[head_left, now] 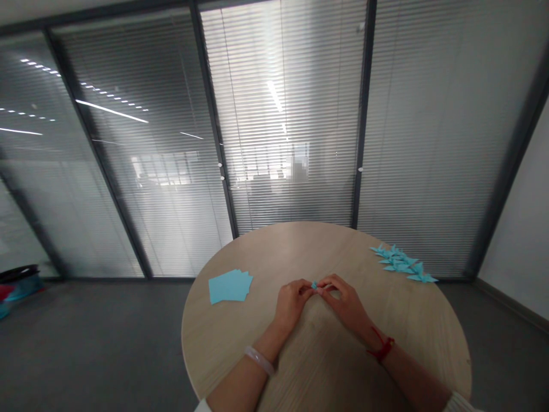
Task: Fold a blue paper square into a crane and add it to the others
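Observation:
Both of my hands meet over the middle of a round wooden table (257, 355). My left hand (290, 302) and my right hand (345, 303) are closed in a pinch on a small piece of folded light blue paper (314, 284), which shows only as a tip between the fingertips. A pale bangle sits on my left wrist and a red cord on my right wrist.
A stack of flat light blue paper sheets (229, 286) lies on the table to the left. Several folded blue paper shapes (401, 263) lie at the table's far right. Glass walls with blinds (283, 114) stand behind the table, with grey floor around it.

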{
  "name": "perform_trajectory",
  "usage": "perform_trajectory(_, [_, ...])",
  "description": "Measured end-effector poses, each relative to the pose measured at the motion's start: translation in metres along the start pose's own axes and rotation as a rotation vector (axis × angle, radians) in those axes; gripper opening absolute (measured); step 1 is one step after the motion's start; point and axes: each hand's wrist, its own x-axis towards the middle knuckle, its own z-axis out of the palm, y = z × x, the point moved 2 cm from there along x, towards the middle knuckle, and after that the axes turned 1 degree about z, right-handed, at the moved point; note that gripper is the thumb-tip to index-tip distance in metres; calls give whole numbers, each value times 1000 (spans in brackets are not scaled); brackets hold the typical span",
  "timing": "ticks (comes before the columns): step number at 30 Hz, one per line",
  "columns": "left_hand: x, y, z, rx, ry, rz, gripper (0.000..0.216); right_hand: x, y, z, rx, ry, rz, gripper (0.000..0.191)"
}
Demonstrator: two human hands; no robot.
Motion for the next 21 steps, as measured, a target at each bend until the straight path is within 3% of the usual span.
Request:
perform_trajectory(9, [-4,0,-1,221,-16,136,14,0,7,3,132,-57,207,22])
perform_trajectory(21, [-5,0,0,161,-29,176,16,3,11,2,302,-68,311,31])
